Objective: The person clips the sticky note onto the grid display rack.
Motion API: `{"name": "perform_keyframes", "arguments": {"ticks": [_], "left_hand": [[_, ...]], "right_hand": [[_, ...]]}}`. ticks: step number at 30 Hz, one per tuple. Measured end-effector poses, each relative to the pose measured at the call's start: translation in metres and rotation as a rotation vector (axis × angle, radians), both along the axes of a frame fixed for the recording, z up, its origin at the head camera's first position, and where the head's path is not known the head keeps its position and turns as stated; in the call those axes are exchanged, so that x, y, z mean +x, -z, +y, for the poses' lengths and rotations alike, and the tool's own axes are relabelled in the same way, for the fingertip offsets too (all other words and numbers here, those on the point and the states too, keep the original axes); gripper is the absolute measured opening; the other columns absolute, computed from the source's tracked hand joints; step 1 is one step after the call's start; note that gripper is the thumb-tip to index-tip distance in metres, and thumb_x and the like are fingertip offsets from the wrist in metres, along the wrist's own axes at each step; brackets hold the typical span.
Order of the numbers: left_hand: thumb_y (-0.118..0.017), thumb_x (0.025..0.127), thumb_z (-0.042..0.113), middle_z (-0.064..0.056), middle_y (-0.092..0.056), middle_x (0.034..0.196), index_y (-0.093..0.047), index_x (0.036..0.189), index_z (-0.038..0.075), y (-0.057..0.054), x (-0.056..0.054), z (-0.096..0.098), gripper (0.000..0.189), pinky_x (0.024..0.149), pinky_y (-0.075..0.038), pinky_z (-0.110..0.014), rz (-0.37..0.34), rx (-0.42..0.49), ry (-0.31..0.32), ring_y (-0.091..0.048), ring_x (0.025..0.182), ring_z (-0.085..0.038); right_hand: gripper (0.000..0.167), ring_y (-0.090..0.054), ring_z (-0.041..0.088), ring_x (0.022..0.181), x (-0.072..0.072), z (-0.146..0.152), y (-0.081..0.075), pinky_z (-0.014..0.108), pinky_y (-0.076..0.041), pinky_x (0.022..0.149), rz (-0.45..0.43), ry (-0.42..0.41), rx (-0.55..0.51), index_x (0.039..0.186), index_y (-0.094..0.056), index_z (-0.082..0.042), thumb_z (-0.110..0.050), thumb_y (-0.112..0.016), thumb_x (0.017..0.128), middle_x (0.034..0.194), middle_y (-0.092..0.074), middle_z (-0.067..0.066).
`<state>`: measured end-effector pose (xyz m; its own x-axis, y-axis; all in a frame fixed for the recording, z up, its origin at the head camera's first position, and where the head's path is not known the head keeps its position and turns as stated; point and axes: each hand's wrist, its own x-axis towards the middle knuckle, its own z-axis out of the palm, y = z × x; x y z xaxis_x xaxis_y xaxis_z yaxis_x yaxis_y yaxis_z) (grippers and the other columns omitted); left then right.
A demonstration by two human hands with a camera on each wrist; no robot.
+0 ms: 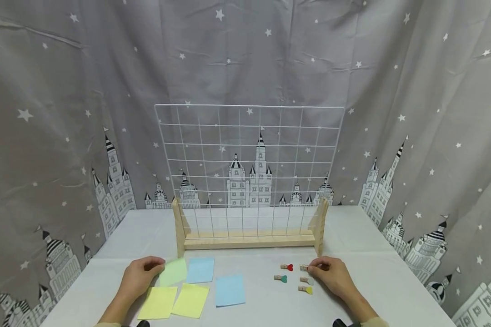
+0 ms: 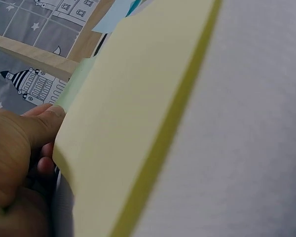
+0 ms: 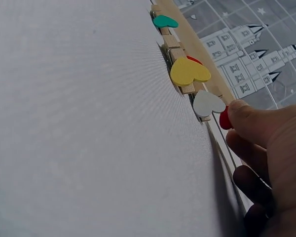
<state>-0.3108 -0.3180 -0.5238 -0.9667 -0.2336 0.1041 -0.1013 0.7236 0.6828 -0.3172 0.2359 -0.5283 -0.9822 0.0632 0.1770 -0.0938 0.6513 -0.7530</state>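
Observation:
On the left of the table my left hand [image 1: 137,278] pinches the near left edge of a pale green sticky note [image 1: 175,272], thumb on top in the left wrist view. Two yellow sticky notes [image 1: 158,303] lie just nearer, and two blue ones [image 1: 230,290] to the right. My right hand [image 1: 331,275] pinches a small wooden clothespin by its red heart [image 3: 225,118] between thumb and forefinger. Beside it lie clothespins with a white heart [image 3: 207,103], a yellow heart [image 3: 190,72], a teal heart [image 1: 283,279] and another red heart [image 1: 289,267].
A white wire grid [image 1: 249,145] stands upright in a wooden base [image 1: 249,241] at the back of the white-covered table [image 1: 262,313]. Behind it hangs a grey curtain [image 1: 245,54] printed with stars and castles.

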Motion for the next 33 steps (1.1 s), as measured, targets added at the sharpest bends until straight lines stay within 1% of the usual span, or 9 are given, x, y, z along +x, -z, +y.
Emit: {"name": "perform_keyframes", "arguments": {"ticks": [4,9,12,15,19,21,24,26,33], "left_hand": [[-0.072,0.096,0.018,-0.012,-0.075,0.108,-0.075,0.112,0.006,0.001,0.001,-0.003,0.021,0.092,-0.052,-0.054,0.025,0.004,0.010,-0.067,0.106,-0.035],[-0.072,0.097,0.023,-0.010,-0.076,0.109,-0.076,0.113,0.008,0.001,-0.001,-0.009,0.023,0.094,-0.053,-0.054,0.070,0.017,0.030,-0.068,0.108,-0.034],[-0.072,0.097,0.026,-0.007,-0.076,0.107,-0.076,0.112,0.009,0.000,0.000,-0.009,0.023,0.087,-0.055,-0.044,0.070,0.034,0.030,-0.068,0.100,-0.026],[-0.072,0.098,0.026,-0.007,-0.076,0.107,-0.076,0.112,0.010,-0.001,0.003,-0.007,0.022,0.082,-0.053,-0.034,0.066,0.056,0.026,-0.067,0.095,-0.019],[-0.071,0.098,0.024,-0.008,-0.075,0.109,-0.075,0.114,0.009,-0.001,0.006,-0.007,0.022,0.077,-0.052,-0.028,0.069,0.080,0.016,-0.066,0.095,-0.017],[-0.070,0.099,0.023,-0.009,-0.075,0.109,-0.074,0.115,0.008,-0.001,0.007,-0.007,0.022,0.074,-0.052,-0.026,0.067,0.094,0.016,-0.065,0.095,-0.017],[-0.069,0.100,0.022,-0.010,-0.074,0.111,-0.073,0.116,0.007,-0.001,0.005,-0.007,0.022,0.072,-0.051,-0.023,0.061,0.112,0.016,-0.064,0.096,-0.017],[-0.068,0.100,0.023,-0.010,-0.073,0.112,-0.072,0.117,0.007,-0.001,0.005,-0.008,0.024,0.071,-0.051,-0.022,0.063,0.120,0.018,-0.064,0.096,-0.017],[-0.069,0.100,0.024,-0.010,-0.073,0.114,-0.071,0.119,0.006,-0.006,0.005,-0.007,0.026,0.071,-0.051,-0.020,0.072,0.186,-0.006,-0.061,0.095,-0.012]], "right_hand": [[0.005,-0.064,0.009,0.082,-0.001,0.000,-0.001,0.026,-0.051,0.076,0.014,0.016,-0.049,0.086,-0.077,-0.018,-0.016,-0.082,0.087,0.086,-0.074,-0.006],[0.005,-0.064,0.011,0.083,-0.006,0.000,-0.008,0.024,-0.052,0.074,0.036,0.036,-0.094,0.091,-0.076,-0.012,-0.016,-0.080,0.090,0.089,-0.074,-0.002],[0.005,-0.064,0.011,0.081,-0.004,-0.002,-0.011,0.023,-0.053,0.069,0.012,0.042,-0.149,0.093,-0.074,-0.010,-0.013,-0.078,0.092,0.092,-0.074,0.000],[0.005,-0.068,0.012,0.077,-0.002,-0.005,-0.013,0.022,-0.055,0.064,-0.010,0.037,-0.245,0.094,-0.072,-0.005,-0.008,-0.075,0.093,0.092,-0.075,0.005],[0.007,-0.073,0.015,0.077,0.000,-0.011,-0.017,0.025,-0.060,0.068,-0.008,0.010,-0.374,0.099,-0.070,0.001,-0.001,-0.073,0.093,0.093,-0.074,0.011],[0.011,-0.073,0.016,0.077,0.000,-0.012,-0.018,0.027,-0.061,0.070,0.000,-0.009,-0.408,0.103,-0.069,0.003,0.001,-0.072,0.092,0.095,-0.073,0.013],[0.018,-0.072,0.017,0.078,-0.003,-0.011,-0.021,0.028,-0.061,0.071,0.017,-0.026,-0.413,0.108,-0.069,0.003,0.001,-0.074,0.091,0.098,-0.072,0.013],[0.020,-0.071,0.017,0.079,-0.005,-0.012,-0.020,0.027,-0.060,0.069,0.024,-0.027,-0.387,0.110,-0.069,0.002,-0.002,-0.075,0.091,0.100,-0.072,0.012],[0.019,-0.067,0.014,0.079,-0.004,-0.012,-0.026,0.027,-0.059,0.069,0.008,-0.018,-0.342,0.110,-0.075,-0.003,-0.006,-0.077,0.091,0.099,-0.073,0.008]]}}
